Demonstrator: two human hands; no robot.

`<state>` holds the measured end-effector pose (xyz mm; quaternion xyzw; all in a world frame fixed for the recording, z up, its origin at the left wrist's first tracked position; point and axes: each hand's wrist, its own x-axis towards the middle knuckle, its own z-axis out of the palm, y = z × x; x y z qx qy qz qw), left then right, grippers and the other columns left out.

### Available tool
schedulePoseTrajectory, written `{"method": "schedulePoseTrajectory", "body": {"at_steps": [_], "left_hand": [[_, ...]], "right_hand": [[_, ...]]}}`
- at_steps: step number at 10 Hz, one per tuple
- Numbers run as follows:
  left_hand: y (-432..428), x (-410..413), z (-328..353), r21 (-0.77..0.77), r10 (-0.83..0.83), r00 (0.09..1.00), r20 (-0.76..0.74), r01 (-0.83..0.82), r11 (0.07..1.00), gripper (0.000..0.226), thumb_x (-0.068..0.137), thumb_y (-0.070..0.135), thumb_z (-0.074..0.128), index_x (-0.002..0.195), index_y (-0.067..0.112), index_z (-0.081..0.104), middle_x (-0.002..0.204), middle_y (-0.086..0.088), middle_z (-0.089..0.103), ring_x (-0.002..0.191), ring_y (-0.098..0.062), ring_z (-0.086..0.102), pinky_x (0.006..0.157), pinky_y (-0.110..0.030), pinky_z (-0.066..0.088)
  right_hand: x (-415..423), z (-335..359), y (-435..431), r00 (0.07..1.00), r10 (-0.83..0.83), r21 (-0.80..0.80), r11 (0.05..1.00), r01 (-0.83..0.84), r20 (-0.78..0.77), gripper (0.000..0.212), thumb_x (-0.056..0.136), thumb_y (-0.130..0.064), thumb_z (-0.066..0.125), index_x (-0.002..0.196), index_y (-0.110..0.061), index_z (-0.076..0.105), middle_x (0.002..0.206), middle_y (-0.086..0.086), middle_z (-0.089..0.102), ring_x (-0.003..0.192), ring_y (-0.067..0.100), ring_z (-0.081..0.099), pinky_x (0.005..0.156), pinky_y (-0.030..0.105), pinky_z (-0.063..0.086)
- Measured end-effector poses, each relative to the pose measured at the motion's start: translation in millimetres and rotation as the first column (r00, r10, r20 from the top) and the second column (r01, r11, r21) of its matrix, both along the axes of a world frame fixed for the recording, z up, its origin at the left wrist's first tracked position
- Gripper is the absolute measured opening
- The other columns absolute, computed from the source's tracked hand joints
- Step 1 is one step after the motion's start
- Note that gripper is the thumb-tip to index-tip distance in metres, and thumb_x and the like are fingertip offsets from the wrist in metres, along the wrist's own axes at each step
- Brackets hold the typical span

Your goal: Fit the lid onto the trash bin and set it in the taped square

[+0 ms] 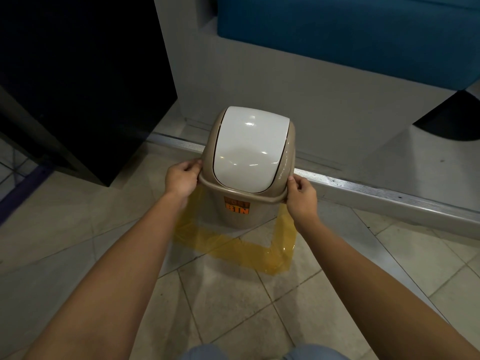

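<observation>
**Operator:** I have the trash bin [237, 213] in front of me, a tan plastic body with an orange sticker [237, 206] on its near face. The lid [248, 154], tan frame with a white swing flap, sits on top and looks seated all round, though I can't see the far edge. The base stands inside the taped square [231, 245], toward its far side; the near yellow strip and both side strips show clear of it.

**Observer:** What are your hands doing?

**Operator:** My left hand [181, 180] is pinched on the lid's rim at the left, thumb on top, fingers curled under the lip. My right hand [302, 194] grips the same rim at the right in the same way. Both are closed on the rim, not on the flap.

**Observer:** How do you expect it to handle?

**Operator:** Light, I judge; thin moulded plastic, apparently empty. Stiff enough at the rim, flexible in the walls, and glossy, so likely slippery. The flap pivots, so pressing there would only tip it. The rim lip on opposite sides is the place to hold.

**Observer:** Surroundings?

**Operator:** Tiled floor [259, 307] under it, a metal threshold strip [363, 187] just behind, a grey wall panel [285, 100] beyond, and a dark cabinet [78, 74] to the left.
</observation>
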<state>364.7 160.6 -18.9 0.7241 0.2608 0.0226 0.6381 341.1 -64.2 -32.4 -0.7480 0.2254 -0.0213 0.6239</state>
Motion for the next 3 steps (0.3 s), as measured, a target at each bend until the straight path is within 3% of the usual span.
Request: {"method": "schedulePoseTrajectory", "body": {"at_steps": [2, 3], "left_hand": [[4.6, -5.5, -0.1, 0.053, 0.001, 1.0, -0.017, 0.0, 0.999, 0.032, 0.09, 0.021, 0.059, 0.12, 0.012, 0.064, 0.114, -0.005, 0.069, 0.103, -0.02, 0.064, 0.096, -0.04, 0.051], [6.5, -9.8, 0.6, 0.099, 0.032, 0.999, -0.005, -0.031, 0.995, 0.034, 0.089, 0.022, 0.061, 0.122, 0.012, 0.062, 0.111, -0.001, 0.067, 0.102, -0.017, 0.062, 0.099, -0.035, 0.049]], "right_hand": [[-8.3, -4.0, -1.4, 0.999, 0.047, -0.119, 0.992, -0.046, 0.004, 0.045, 0.095, -0.035, 0.045, 0.135, -0.016, 0.047, 0.121, 0.004, 0.055, 0.108, 0.021, 0.057, 0.098, 0.047, 0.049], [-11.6, 0.2, -6.1, 1.0, -0.014, -0.113, 0.993, 0.015, 0.012, 0.044, 0.097, -0.031, 0.044, 0.136, -0.012, 0.045, 0.125, 0.004, 0.05, 0.108, 0.015, 0.05, 0.105, 0.04, 0.043]]}}
